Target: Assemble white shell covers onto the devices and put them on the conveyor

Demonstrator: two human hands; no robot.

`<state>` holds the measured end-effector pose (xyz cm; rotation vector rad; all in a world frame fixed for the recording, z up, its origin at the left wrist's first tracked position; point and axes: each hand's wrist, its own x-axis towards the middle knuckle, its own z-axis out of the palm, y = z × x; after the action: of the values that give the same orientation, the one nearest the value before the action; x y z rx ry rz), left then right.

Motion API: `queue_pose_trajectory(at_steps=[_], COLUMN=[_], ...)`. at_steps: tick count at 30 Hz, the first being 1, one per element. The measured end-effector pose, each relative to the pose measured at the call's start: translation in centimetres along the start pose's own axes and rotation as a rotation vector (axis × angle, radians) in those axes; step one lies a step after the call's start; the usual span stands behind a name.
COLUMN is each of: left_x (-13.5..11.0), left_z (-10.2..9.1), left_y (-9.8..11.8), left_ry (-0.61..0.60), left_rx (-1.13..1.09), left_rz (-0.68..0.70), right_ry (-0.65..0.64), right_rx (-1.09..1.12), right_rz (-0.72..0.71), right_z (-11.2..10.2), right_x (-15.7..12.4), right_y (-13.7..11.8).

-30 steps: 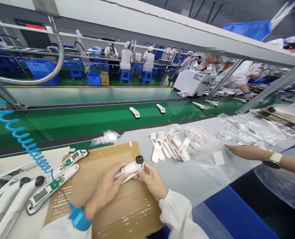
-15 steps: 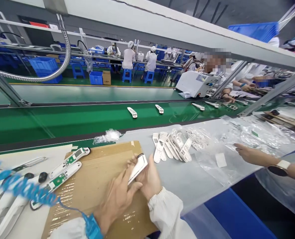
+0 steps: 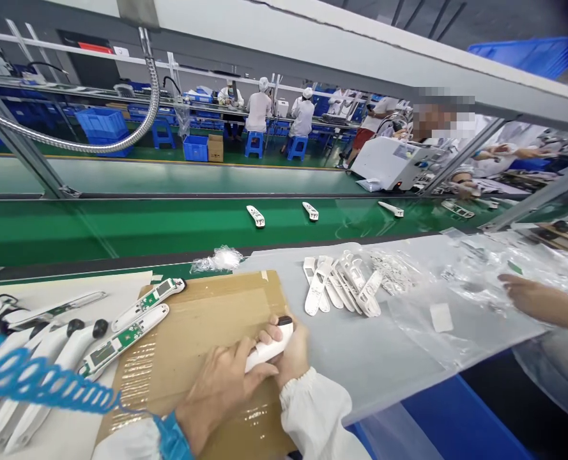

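Both hands close around a white handheld device (image 3: 270,348) with a dark tip, probably a thermometer, held above the cardboard sheet (image 3: 207,319). My left hand (image 3: 226,383) grips its lower end from the left, thumb and fingers along the casing. The upper end, near the dark tip, lies in my right hand (image 3: 294,351), whose palm is partly hidden. To the left, two open device halves with green circuit boards (image 3: 130,335) rest at the cardboard's edge. A pile of white casing covers (image 3: 344,284) lies on the grey sheet to the right.
A coiled blue cord (image 3: 48,383) runs to the strap on my left wrist, over several white devices (image 3: 48,358). Behind is a green conveyor (image 3: 192,223) carrying device parts. A co-worker's hand (image 3: 537,300) reaches over plastic bags (image 3: 475,275) at right. A metal shelf beam (image 3: 312,38) crosses overhead.
The device has turned in my hands, so its broad white side and dark tip now show. The co-worker's hand at right has moved farther right. The view has shifted slightly.
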<state>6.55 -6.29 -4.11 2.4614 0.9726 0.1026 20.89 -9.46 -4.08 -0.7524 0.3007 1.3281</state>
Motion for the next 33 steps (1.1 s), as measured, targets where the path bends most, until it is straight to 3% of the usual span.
queue_pose_trajectory(at_steps=[3,5,8,12,15,18,21,23,25,28,30,33], left_x=[0.1,0.3,0.9,1.3,1.1,1.2,2.2,3.4,5.1,7.8,9.1,9.7], left_z=[-0.5,-0.8,-0.4,1.2,1.9,0.6,-3.4,-7.0,-10.6,-14.7,-16.1,-16.6], left_y=[0.0,0.1,0.9,2.6,3.2,2.6,-0.1,-3.0,-6.4,-11.7,-14.7,-17.6], left_ry=[0.036,0.200,0.430,0.581,0.589,0.429,0.111,-0.023,0.049,0.346,0.449,0.482], left_rx=[-0.004,-0.036,-0.105,-0.096,-0.107,-0.152,-0.282,-0.397,-0.376,-0.161,-0.081,0.002], left_rz=[-0.121,-0.144,0.002,0.076,0.087,0.032,-0.032,-0.075,-0.171,-0.323,-0.387,-0.455], right_ry=[-0.162,-0.271,-0.312,-0.307,-0.323,-0.320,-0.318,-0.286,-0.237,-0.203,-0.174,-0.096], right_rx=[-0.074,-0.141,-0.217,-0.293,-0.299,-0.329,-0.532,-0.744,-0.930,-1.149,-1.269,-1.361], right_rz=[0.000,-0.039,-0.098,-0.088,-0.055,-0.042,-0.085,-0.162,-0.252,-0.410,-0.516,-0.634], right_z=[-0.2,-0.2,-0.3,-0.5,-0.6,-0.4,0.0,0.5,1.3,3.3,5.3,8.6], right_x=[-0.5,-1.0,-1.6,-1.9,-1.8,-1.5,-0.9,-0.3,0.7,3.7,6.8,12.6], right_y=[0.0,0.1,0.6,1.3,1.4,0.9,-0.9,-2.9,-5.1,-7.3,-7.9,-7.8])
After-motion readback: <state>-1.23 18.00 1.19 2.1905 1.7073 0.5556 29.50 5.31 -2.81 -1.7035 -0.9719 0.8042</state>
